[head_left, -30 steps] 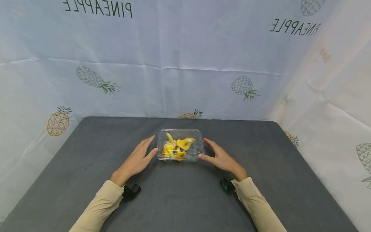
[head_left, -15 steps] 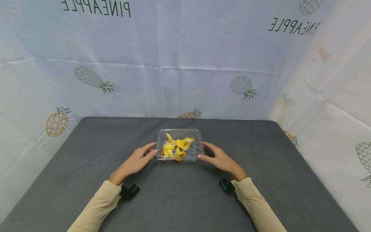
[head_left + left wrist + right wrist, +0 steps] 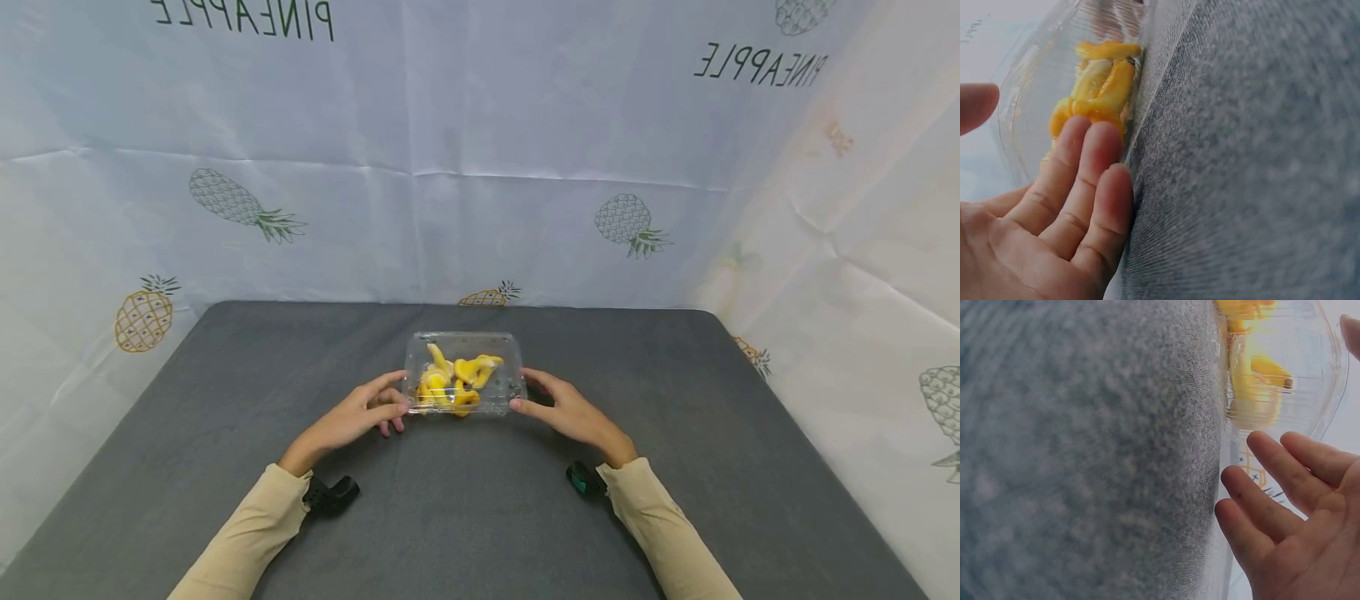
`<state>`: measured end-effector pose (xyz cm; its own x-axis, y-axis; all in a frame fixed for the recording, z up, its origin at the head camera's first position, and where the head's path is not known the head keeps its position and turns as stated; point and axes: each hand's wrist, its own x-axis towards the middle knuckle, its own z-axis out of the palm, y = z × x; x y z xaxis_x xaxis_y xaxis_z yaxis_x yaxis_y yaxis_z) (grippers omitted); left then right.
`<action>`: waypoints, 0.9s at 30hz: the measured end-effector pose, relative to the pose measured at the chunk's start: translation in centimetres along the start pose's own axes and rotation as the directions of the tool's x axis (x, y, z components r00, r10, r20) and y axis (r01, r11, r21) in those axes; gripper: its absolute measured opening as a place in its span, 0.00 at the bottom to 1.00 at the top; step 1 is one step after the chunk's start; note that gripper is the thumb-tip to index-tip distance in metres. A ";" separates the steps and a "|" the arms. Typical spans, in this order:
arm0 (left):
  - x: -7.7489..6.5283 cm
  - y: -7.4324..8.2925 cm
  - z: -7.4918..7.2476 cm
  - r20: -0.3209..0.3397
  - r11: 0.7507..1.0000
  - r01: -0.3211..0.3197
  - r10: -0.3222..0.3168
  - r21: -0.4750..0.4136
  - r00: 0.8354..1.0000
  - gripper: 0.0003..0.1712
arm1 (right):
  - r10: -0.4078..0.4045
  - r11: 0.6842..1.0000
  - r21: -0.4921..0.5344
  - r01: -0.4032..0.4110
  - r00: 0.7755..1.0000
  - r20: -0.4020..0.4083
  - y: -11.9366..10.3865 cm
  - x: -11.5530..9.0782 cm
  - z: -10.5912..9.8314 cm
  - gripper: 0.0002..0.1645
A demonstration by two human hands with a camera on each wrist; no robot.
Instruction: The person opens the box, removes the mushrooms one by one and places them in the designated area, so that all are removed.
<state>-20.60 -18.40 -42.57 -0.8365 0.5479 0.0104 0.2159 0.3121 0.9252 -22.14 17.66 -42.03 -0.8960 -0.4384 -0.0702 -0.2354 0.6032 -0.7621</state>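
Note:
A clear plastic clamshell box [image 3: 510,367] lies on the dark table, several yellow mushroom-shaped pieces [image 3: 442,385] showing through its lid. At its left end is my left hand [image 3: 348,421], thumb by the near corner and forefinger at the left side. The left wrist view has the loosely bent fingers [image 3: 1094,147] of that hand before the box wall. Over at the right end, my right hand [image 3: 573,412] has its thumb at the near corner and forefinger by the side. Its other fingers [image 3: 1260,512] are spread and relaxed in the right wrist view. Exact contact is hard to tell.
A dark grey cloth covers the table [image 3: 480,508]. Behind it hangs a white curtain [image 3: 465,233] printed with pineapples, and more of it runs along both sides. Black wrist straps [image 3: 333,496] stick out beneath the sleeves.
My left hand has come in against the box's left end, its forefinger lower and its other fingers bent below the thumb. The right forefinger has dropped slightly. The box stays put.

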 end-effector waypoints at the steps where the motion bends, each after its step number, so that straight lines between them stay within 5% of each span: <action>1: 0.0 -0.1 0.0 0.004 1.000 -0.004 0.004 -0.023 1.000 0.37 | -0.001 1.000 -0.001 0.001 1.000 0.001 0.0 0.0 0.0 0.45; 14: 0.1 -0.6 0.3 0.024 0.980 0.060 -0.057 -0.189 0.998 0.27 | 0.016 0.999 0.039 -0.016 1.000 0.012 0.1 0.1 0.1 0.48; 27: 0.1 -0.7 0.6 0.141 0.940 0.078 -0.032 -0.333 0.989 0.20 | 0.025 0.998 0.052 -0.026 0.999 0.021 0.0 0.0 0.2 0.47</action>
<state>-20.59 -18.13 -43.47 -0.7635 0.6417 -0.0732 -0.0302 0.0776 0.9965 -22.09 17.58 -42.16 -0.8934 -0.4373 -0.1029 -0.1923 0.5793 -0.7921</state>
